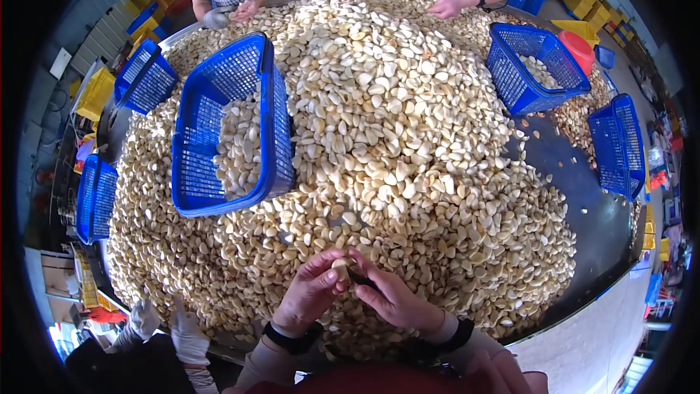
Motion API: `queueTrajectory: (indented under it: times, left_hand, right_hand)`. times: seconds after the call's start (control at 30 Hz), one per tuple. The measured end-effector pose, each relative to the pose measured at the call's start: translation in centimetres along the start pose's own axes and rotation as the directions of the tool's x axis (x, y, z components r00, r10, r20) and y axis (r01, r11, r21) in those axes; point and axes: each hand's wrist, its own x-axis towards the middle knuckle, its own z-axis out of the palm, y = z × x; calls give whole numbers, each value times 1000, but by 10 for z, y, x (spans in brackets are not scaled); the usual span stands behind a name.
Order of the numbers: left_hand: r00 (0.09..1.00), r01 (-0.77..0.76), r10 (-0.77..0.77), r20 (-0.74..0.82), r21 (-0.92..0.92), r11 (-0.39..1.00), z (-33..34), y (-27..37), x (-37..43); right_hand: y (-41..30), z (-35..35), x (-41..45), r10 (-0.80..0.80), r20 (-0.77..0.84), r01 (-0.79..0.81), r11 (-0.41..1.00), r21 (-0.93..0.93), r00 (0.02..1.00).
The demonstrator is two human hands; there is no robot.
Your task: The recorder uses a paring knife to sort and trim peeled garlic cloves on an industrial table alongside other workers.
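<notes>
Over the near part of a large heap of pale, flat, peeled nuts or seeds (383,120), my two hands meet. My left hand (314,287) pinches one of the pale pieces (340,269) between thumb and fingers. Close beside it on the right, my right hand (388,295) has its fingers curled around a dark, thin object (361,280), perhaps a small blade, that reaches toward the piece. Its exact kind cannot be told. Each wrist bears a black band.
On the heap stands a blue plastic basket (273,137), partly filled with pale pieces. Another blue basket (538,93) and a red container (577,52) are at the far right. Two co-workers' hands (247,9) (448,5) work across the table; a gloved co-worker (188,334) is at near left. The metal tabletop (590,230) shows at right.
</notes>
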Motion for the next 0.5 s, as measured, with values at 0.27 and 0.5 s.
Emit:
queueTrajectory:
  times: [0.27,0.5]
  left_hand:
    - [998,-40,49,-31,258,965,-1,-6,-6]
    - [997,19,-4,-82,191,981,12,-8,-6]
  right_hand:
    - [-3,5,3,-223,-105,185,939,-290,969]
    - [17,1,-3,237,75,-225,704,673,969]
